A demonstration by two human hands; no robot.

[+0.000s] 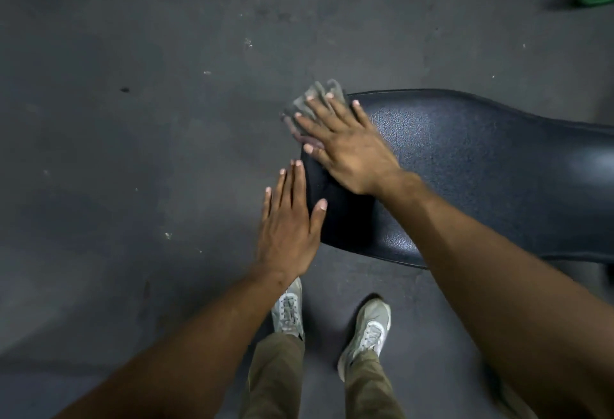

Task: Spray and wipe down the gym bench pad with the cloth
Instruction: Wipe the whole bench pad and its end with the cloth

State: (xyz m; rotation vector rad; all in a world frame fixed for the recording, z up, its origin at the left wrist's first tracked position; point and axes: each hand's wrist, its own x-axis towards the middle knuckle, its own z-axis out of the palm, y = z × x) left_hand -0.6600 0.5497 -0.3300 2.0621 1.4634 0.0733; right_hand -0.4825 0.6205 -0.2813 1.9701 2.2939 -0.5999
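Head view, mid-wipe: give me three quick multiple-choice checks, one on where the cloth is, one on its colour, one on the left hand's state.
1. Where is the cloth?
A. on the floor
B. at the end corner of the bench pad, under the right hand
C. in the left hand

2. What colour is the cloth?
A. grey
B. green
C. white

3. How is the left hand?
A. gripping a spray bottle
B. clenched
C. flat, fingers straight, holding nothing

Answers: 1 B, spread fingers press it there. 2 A, it shows grey against the black pad. 3 C, straight fingers, nothing in them.

The pad [465,166] is black with a pebbled grain, the cloth [312,99] grey, the floor [133,119] dark speckled grey, trousers [275,375] olive, shoes [368,329] pale grey.
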